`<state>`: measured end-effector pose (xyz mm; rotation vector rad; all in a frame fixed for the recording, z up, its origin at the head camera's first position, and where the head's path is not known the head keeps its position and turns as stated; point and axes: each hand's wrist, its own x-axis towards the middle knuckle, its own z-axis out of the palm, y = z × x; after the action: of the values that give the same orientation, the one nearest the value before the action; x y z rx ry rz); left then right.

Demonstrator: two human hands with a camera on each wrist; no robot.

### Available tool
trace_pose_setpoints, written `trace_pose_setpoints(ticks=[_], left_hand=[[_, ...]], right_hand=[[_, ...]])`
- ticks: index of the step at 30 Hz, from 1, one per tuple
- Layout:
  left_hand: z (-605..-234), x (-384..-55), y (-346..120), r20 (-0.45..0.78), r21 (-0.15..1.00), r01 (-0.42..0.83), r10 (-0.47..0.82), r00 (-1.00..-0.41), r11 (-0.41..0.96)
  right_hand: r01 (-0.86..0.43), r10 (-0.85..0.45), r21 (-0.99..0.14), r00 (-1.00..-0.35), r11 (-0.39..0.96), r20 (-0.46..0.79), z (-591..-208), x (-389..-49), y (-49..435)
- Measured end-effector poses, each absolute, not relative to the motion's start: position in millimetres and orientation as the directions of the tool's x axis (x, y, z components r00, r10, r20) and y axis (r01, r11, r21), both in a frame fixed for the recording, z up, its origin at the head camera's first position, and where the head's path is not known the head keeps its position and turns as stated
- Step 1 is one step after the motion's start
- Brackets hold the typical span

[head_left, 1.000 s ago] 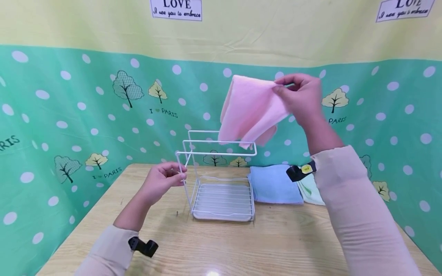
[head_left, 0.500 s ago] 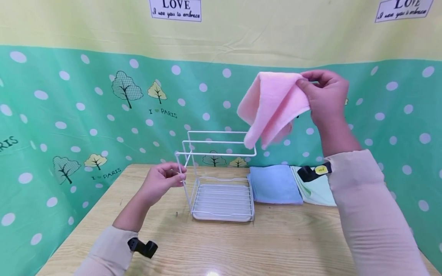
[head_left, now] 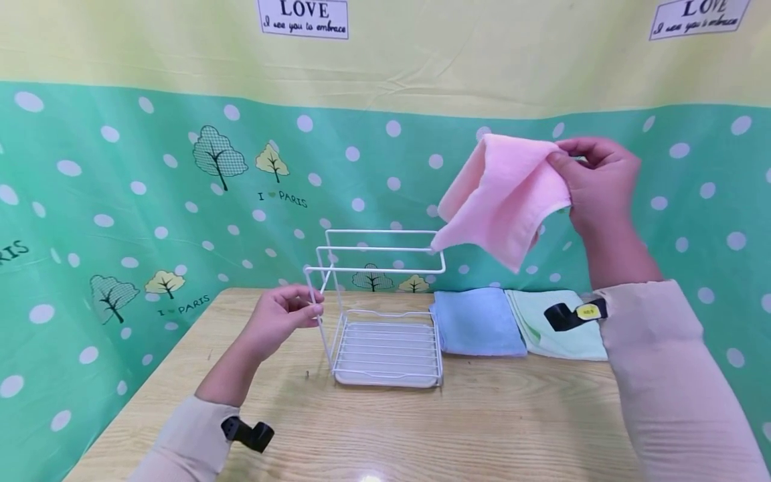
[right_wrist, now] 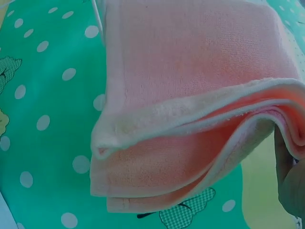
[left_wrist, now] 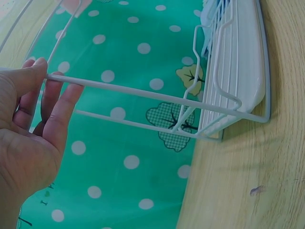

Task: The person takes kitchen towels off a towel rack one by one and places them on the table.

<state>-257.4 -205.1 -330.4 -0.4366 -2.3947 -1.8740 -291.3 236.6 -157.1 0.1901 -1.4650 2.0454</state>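
My right hand [head_left: 602, 184] pinches a folded pink towel [head_left: 506, 194] by its upper right corner, in the air right of the rack top. The towel's lower left corner overlaps the end of the rack's upper rails in the head view. Its stacked, layered edges show in the right wrist view, where little of the hand is visible. My left hand [head_left: 282, 320] holds the front left upright of a white wire rack [head_left: 328, 335], thumb and fingers on the wire. The left wrist view shows those fingers [left_wrist: 59, 114] around the upper part of that upright.
The rack stands on a wooden table [head_left: 482, 428] and has a pale tray [head_left: 388, 383] under its bottom wires. To its right lie a folded blue towel [head_left: 482, 325] and a folded light green towel [head_left: 563, 335]. A dotted curtain [head_left: 150, 201] hangs behind.
My right hand has carried the pink towel to the right, away from above the rack's rails, and the light green towel shows more. My left hand has stayed on the upright.
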Motion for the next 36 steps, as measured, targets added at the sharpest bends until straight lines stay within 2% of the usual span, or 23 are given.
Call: trace_pose_setpoints(ticks=[12, 36], left_hand=[[-329.3, -256.5, -204.0, 0.240, 0.939, 0.277, 0.187, -0.953, 0.206], [-330.6, -258.0, -204.7, 0.250, 0.939, 0.287, 0.196, -0.948, 0.192]], right_hand=[[-0.458, 0.420, -0.858, -0.843, -0.234, 0.336, -176.7, -280.1, 257.4], [-0.290, 0.393, -0.956, -0.884, -0.036, 0.254, -243.1, -259.8, 282.1]])
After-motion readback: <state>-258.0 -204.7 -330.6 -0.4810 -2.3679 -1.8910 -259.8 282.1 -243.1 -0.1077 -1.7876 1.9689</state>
